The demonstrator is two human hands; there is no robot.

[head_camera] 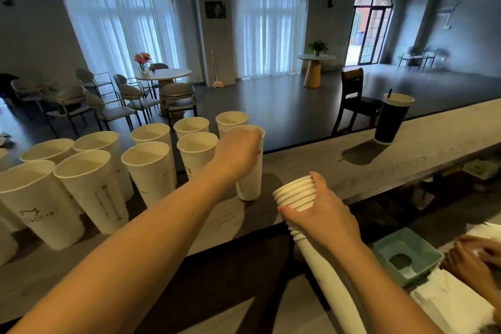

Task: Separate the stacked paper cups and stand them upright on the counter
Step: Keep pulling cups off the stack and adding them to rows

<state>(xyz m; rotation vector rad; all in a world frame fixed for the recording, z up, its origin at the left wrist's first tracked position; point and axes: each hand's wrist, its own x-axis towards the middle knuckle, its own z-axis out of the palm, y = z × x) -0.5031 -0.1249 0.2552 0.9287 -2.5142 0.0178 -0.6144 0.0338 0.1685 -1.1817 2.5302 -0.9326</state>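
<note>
- stack of cups [296, 194] held tilted over the counter's [352, 168] near edge, right hand [325, 214] curled round its rims
- left hand [238, 154] grips single cup [250, 184] upright on counter; beside standing cups [149, 168]

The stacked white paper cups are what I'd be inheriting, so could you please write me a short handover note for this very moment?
Left hand: grips the rim of a tall white paper cup standing upright on the grey counter, at the right end of the group.
Right hand: holds the nested stack of white paper cups near its open end, tilted, over the counter's near edge.
Done: about nine other white cups stand upright to the left.
Left: release this cup, then separate and stand the remaining stack.
</note>
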